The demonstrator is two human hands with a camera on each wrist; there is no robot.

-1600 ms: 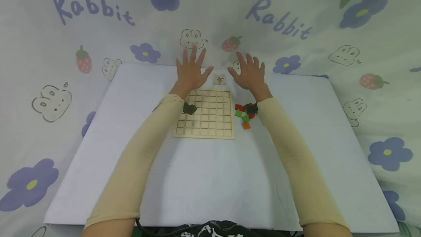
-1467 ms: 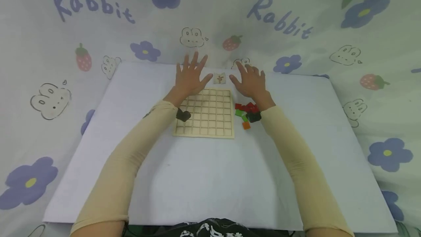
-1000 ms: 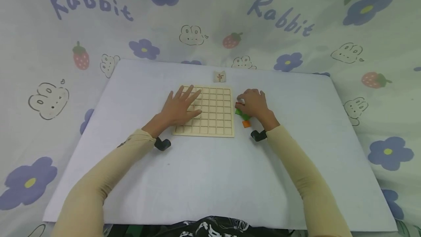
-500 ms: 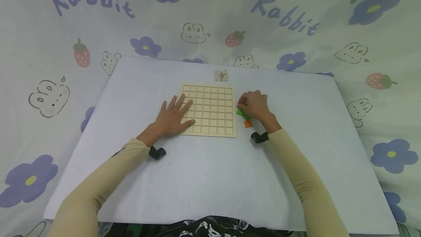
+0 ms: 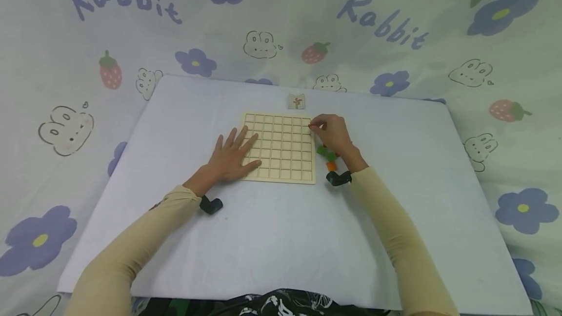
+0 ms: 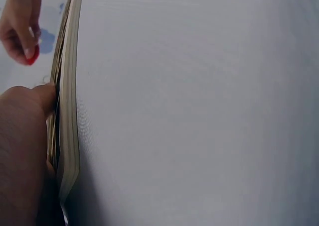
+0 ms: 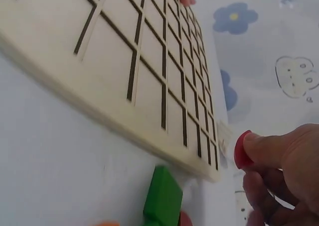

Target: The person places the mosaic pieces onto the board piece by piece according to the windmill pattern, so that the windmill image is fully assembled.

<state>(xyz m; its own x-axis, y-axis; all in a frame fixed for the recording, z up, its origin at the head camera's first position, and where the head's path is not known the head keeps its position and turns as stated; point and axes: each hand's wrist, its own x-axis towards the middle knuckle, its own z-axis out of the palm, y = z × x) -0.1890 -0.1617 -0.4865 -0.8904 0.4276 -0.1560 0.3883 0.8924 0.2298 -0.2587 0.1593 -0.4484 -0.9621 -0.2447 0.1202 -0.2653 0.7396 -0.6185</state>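
Observation:
My left hand (image 5: 228, 160) lies flat with spread fingers on the left side of a pale wooden grid board (image 5: 281, 180), its thumb over the lower left squares. At the board's upper right corner, my right hand (image 5: 332, 133) pinches a small red piece with a rounded edge (image 7: 242, 150) between thumb and forefinger. The right wrist view has the red piece held up past the board's corner. Below that hand, green blocks (image 5: 327, 153) and an orange block (image 5: 331, 166) lie beside the board's right edge. Other red pieces there are mostly hidden under the hand and wrist.
A small square card with a brown figure (image 5: 296, 101) lies behind the board. The white table (image 5: 272, 238) meets a curtain printed with rabbits and flowers (image 5: 263, 13) at the back. Black wrist devices (image 5: 211, 205) jut inward from both sleeves.
Both hands have come down from above the table's back edge. The left settled on the board's left side. The right reached into the coloured pieces, took a red one and moved up-left to the board's corner.

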